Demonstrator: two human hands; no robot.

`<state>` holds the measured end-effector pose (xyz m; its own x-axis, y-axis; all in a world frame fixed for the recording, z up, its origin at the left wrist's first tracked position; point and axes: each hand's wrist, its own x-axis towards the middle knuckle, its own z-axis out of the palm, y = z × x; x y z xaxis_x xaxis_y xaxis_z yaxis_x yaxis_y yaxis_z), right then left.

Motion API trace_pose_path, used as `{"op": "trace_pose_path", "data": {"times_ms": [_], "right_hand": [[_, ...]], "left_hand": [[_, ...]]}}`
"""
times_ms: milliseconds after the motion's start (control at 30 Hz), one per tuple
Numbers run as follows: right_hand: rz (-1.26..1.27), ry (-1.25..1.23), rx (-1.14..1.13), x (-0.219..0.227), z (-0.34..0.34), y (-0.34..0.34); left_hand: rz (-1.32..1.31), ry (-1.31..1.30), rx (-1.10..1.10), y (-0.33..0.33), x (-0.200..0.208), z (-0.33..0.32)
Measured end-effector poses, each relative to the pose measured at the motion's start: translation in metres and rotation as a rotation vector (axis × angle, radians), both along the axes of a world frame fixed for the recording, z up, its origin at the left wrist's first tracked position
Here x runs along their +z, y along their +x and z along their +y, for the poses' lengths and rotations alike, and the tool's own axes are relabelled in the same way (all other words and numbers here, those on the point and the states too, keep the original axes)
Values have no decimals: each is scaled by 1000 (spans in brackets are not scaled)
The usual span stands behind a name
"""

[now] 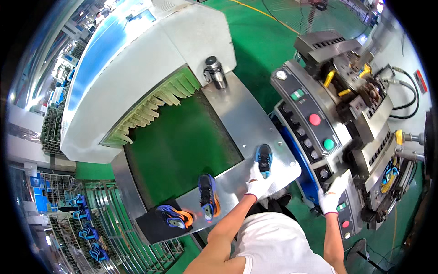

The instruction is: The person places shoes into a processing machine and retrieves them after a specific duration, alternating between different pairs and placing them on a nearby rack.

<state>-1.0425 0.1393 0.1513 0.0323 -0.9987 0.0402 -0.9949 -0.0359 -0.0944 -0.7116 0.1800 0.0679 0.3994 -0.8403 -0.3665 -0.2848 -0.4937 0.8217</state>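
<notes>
My left hand (259, 186), in a white glove, is closed on the heel end of a black and light-blue shoe (263, 157), which rests on the metal table edge (235, 180). My right hand (329, 201), also gloved, touches the front of a metal pressing machine (319, 107) beside its lower control panel. Its fingers look stretched out, with nothing visible in them. To the left, a black, blue and orange shoe (207, 196) sits upright on the metal. A blue and orange shoe (175, 217) lies at the corner, partly on a black mat (155, 226).
A green conveyor belt (182, 146) runs under a fringed curtain (157, 107) into a white machine (150, 64). A steel flask (216, 73) stands at the table's far end. Wire racks (114, 219) with blue shoes are at lower left. A fan (315, 13) stands behind.
</notes>
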Motion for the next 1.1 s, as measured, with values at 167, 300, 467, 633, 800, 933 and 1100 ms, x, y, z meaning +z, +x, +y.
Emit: {"op": "trace_pose_path", "data": {"times_ms": [167, 300, 467, 633, 800, 933, 1100], "right_hand": [[-13, 49, 10, -23, -5, -19], [-39, 62, -85, -4, 18, -1], [110, 498, -394, -4, 118, 10], [0, 725, -692, 17, 175, 33], [158, 789, -607, 39, 223, -2], [110, 889, -679, 47, 217, 4], [104, 910, -572, 35, 140, 88]], "left_hand": [[-135, -85, -417, 148, 4, -18], [-532, -198, 32, 344, -63, -49], [-727, -173, 325, 546, -59, -129], [-771, 712, -101, 703, -67, -209], [-812, 733, -131, 759, -137, -248], [-809, 642, -28, 753, -176, -245], [-828, 442, 234, 693, -153, -206]]}}
